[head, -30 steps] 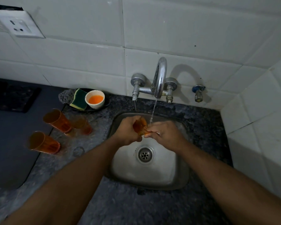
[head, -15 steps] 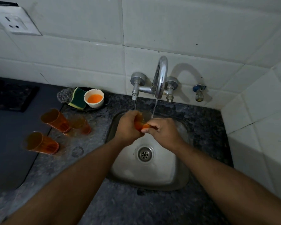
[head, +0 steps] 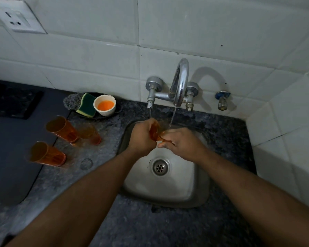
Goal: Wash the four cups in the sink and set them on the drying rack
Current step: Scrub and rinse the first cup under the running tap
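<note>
Left hand [head: 143, 138] is gripping translucent orange plastic cup [head: 154, 131] under tap stream; right hand [head: 183, 144] is pinching its end. Light, rigid, prob. slippery wet; hold round the wall.

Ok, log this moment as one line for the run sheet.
step: rinsing cup under tap | left hand: grips cup | right hand: pinches cup | three cups on counter

Dim light; white tiled wall [head: 96, 56] with socket [head: 16, 16] above dark granite counter [head: 150, 229].
</note>
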The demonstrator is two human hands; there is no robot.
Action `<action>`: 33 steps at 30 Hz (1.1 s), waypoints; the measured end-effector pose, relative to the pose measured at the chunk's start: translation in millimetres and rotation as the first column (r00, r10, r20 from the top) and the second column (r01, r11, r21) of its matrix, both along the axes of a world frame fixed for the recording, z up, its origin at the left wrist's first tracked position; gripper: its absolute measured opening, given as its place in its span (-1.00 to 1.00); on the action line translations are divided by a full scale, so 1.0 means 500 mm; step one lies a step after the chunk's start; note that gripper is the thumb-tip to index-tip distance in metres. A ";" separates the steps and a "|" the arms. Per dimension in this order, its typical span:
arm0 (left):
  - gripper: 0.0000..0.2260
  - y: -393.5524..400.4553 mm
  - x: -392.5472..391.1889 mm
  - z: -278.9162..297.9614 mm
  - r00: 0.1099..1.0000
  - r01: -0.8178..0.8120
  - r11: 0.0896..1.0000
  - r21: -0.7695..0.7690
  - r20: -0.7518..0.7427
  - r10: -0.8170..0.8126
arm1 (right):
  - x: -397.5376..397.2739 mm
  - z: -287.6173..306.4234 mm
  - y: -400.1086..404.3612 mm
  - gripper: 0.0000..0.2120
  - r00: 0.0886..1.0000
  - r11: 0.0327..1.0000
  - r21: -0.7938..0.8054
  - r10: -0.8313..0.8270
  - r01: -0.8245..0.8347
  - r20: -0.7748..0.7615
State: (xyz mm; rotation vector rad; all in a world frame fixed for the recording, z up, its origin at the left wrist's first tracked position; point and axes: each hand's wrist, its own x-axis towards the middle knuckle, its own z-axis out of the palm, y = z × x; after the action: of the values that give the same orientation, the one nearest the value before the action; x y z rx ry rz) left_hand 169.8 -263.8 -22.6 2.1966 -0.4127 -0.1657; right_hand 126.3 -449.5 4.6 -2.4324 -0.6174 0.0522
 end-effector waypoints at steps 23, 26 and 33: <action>-0.52 0.030 0.017 0.041 0.868 0.346 0.933 0.097 -0.411 -0.280 | 0.017 0.005 -0.039 -0.84 0.980 0.946 -0.254 0.197 -0.200 -0.036; -0.46 0.035 0.025 0.041 0.852 0.320 0.943 0.090 -0.462 -0.245 | 0.030 0.012 -0.034 -0.87 0.980 0.936 -0.293 0.200 -0.194 -0.010; -0.67 -0.005 -0.028 0.023 0.994 -0.108 0.987 -0.119 -0.031 0.105 | 0.003 0.024 0.009 -0.82 0.992 0.998 0.053 -0.035 0.042 -0.120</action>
State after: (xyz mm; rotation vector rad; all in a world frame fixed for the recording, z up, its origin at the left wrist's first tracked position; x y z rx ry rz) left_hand 156.0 -266.3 -10.9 2.0894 -0.2835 -0.1073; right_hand 127.5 -445.2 16.5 -2.3676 -0.5119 0.1609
